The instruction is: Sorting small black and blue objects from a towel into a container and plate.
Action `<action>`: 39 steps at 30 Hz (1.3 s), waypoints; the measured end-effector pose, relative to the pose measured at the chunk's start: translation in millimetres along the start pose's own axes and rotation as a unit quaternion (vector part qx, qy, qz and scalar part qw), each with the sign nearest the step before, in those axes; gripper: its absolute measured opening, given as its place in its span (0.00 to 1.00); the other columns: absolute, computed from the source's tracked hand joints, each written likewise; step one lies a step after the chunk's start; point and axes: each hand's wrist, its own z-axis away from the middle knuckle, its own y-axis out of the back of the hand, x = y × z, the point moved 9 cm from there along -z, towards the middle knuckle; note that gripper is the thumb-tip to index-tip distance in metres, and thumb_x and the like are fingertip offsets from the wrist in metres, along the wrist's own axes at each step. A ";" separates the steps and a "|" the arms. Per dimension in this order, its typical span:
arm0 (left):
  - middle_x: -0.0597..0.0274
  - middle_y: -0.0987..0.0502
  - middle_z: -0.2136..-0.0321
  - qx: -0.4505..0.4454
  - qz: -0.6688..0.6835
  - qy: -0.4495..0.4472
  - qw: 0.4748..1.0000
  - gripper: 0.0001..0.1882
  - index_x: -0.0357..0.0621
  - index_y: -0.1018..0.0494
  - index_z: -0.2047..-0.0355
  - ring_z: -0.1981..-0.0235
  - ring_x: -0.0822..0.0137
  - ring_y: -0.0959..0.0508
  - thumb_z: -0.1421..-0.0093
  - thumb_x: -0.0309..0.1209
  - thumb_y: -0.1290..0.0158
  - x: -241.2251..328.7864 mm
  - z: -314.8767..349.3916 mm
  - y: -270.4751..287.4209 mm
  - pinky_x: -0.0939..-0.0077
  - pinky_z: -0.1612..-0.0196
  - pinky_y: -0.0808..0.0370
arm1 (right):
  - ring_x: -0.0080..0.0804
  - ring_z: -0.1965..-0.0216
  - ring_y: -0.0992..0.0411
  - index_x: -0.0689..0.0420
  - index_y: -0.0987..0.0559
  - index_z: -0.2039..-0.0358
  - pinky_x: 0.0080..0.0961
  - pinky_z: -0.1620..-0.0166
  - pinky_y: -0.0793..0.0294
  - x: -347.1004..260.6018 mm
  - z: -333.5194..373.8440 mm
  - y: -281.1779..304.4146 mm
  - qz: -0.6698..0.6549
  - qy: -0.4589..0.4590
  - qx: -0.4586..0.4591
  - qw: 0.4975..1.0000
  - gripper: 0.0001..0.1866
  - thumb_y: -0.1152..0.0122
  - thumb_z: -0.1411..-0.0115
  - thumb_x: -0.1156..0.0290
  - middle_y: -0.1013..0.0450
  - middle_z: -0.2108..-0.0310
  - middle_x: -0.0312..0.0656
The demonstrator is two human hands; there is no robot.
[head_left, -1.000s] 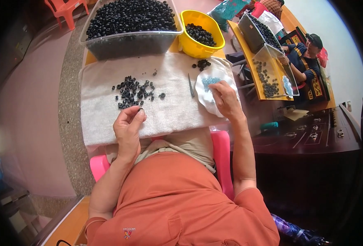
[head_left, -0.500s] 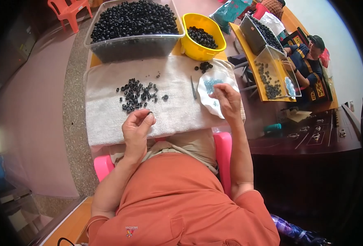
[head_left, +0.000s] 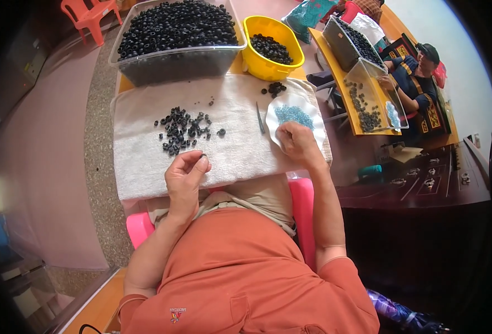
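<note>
My left hand [head_left: 183, 173] is closed in a pinch at the near edge of a white towel [head_left: 140, 167]. Between thumb and forefinger it holds a small black ring-shaped part [head_left: 203, 156]. Just beyond it lies a loose pile of small black parts [head_left: 178, 132]. Over the near side of a white wavy-rimmed dish [head_left: 272, 119], my right hand [head_left: 300, 143] is closed with its fingertips turned down. Whatever those fingers hold, if anything, is hidden. Tiny light-blue beads [head_left: 293, 114] lie in the dish, beyond the right hand. A slim dark pointed tool, like tweezers [head_left: 260, 118], rests left of the dish.
A clear bin [head_left: 173, 71] full of black parts stands at the back, beside a yellow basin [head_left: 268, 69] holding more. Several black pieces [head_left: 273, 89] sit behind the dish. At the right, a person [head_left: 410, 78] works at another table [head_left: 349, 111] with similar bins.
My right hand has moved left and slightly nearer, its fingers now lower at the dish, uncovering more light-blue beads. My left hand keeps its pinch on the black part, almost unmoved.
</note>
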 end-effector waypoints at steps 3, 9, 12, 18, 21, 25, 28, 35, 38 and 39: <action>0.63 0.22 0.66 0.003 -0.002 0.002 1.000 0.10 0.35 0.26 0.58 0.67 0.74 0.22 0.39 0.23 0.42 0.8 0.9 0.4 0.80 0.59 0.23 | 0.50 0.68 0.23 0.62 0.19 0.69 0.34 0.63 0.25 -0.9 -2.8 -1.0 0.012 -0.014 -0.033 0.999 0.05 0.40 0.44 0.74 0.23 0.71 0.53; 0.63 0.23 0.67 -0.002 0.004 0.002 1.000 0.10 0.35 0.26 0.58 0.66 0.75 0.23 0.39 0.23 0.42 0.7 0.5 -0.9 0.80 0.59 0.23 | 0.44 0.73 0.22 0.63 0.19 0.70 0.32 0.66 0.24 -2.9 -7.7 6.3 0.038 -0.029 -0.045 0.998 0.08 0.39 0.48 0.72 0.23 0.77 0.51; 0.63 0.23 0.67 -0.003 0.009 0.003 1.000 0.10 0.35 0.26 0.58 0.66 0.75 0.23 0.39 0.23 0.42 1.3 0.5 -1.0 0.80 0.59 0.23 | 0.40 0.74 0.22 0.64 0.19 0.70 0.31 0.67 0.24 0.1 -9.0 4.7 0.024 -0.049 -0.070 0.996 0.10 0.41 0.50 0.72 0.23 0.78 0.50; 0.62 0.23 0.66 -0.016 -0.010 0.010 1.000 0.08 0.36 0.26 0.59 0.67 0.73 0.22 0.38 0.22 0.43 2.1 0.6 -2.7 0.79 0.58 0.21 | 0.24 0.77 0.26 0.65 0.20 0.73 0.21 0.69 0.26 -2.2 0.0 4.9 -0.034 -0.039 -0.030 0.998 0.06 0.39 0.51 0.76 0.25 0.80 0.41; 0.62 0.23 0.66 -0.047 -0.021 0.036 0.998 0.08 0.36 0.26 0.58 0.66 0.72 0.21 0.38 0.23 0.43 -1.8 2.7 -8.5 0.78 0.58 0.21 | 0.16 0.76 0.29 0.64 0.21 0.73 0.17 0.70 0.28 -10.1 5.4 5.1 -0.111 -0.041 0.014 0.993 0.04 0.38 0.51 0.79 0.25 0.79 0.35; 0.61 0.22 0.66 -0.097 0.018 0.120 0.988 0.08 0.37 0.26 0.58 0.66 0.71 0.20 0.37 0.24 0.44 -13.2 11.0 -21.1 0.77 0.57 0.20 | 0.14 0.74 0.30 0.63 0.21 0.72 0.14 0.69 0.29 -47.2 10.0 -4.7 -0.256 -0.006 0.010 0.967 0.03 0.38 0.50 0.82 0.25 0.76 0.32; 0.62 0.21 0.67 -0.123 0.031 0.170 0.977 0.07 0.37 0.25 0.59 0.65 0.72 0.20 0.37 0.25 0.44 -15.6 13.2 -28.8 0.75 0.57 0.19 | 0.15 0.73 0.30 0.63 0.22 0.73 0.13 0.67 0.29 -77.8 11.3 -14.7 -0.294 0.017 -0.016 0.956 0.04 0.37 0.50 0.84 0.25 0.73 0.33; 0.64 0.21 0.69 -0.139 0.057 0.193 0.970 0.05 0.38 0.24 0.62 0.69 0.74 0.21 0.38 0.26 0.42 -14.0 12.6 -33.0 0.74 0.59 0.18 | 0.24 0.74 0.25 0.62 0.23 0.72 0.19 0.69 0.26 -127.3 16.6 -40.4 -0.265 0.148 -0.062 0.951 0.07 0.36 0.52 0.85 0.25 0.75 0.39; 0.64 0.22 0.69 -0.139 0.061 0.211 0.966 0.06 0.38 0.24 0.63 0.68 0.73 0.21 0.38 0.27 0.42 -13.4 14.2 -31.6 0.75 0.60 0.18 | 0.28 0.74 0.24 0.60 0.23 0.72 0.21 0.69 0.25 -142.5 18.0 -34.4 -0.215 0.196 -0.037 0.956 0.08 0.35 0.53 0.84 0.24 0.74 0.40; 0.64 0.22 0.69 -0.143 0.061 0.224 0.962 0.06 0.38 0.24 0.63 0.68 0.72 0.21 0.39 0.27 0.41 -14.2 15.7 -31.9 0.77 0.61 0.19 | 0.28 0.74 0.24 0.60 0.23 0.72 0.21 0.69 0.25 -143.8 17.5 -34.6 -0.214 0.197 -0.038 0.956 0.08 0.35 0.53 0.84 0.24 0.74 0.40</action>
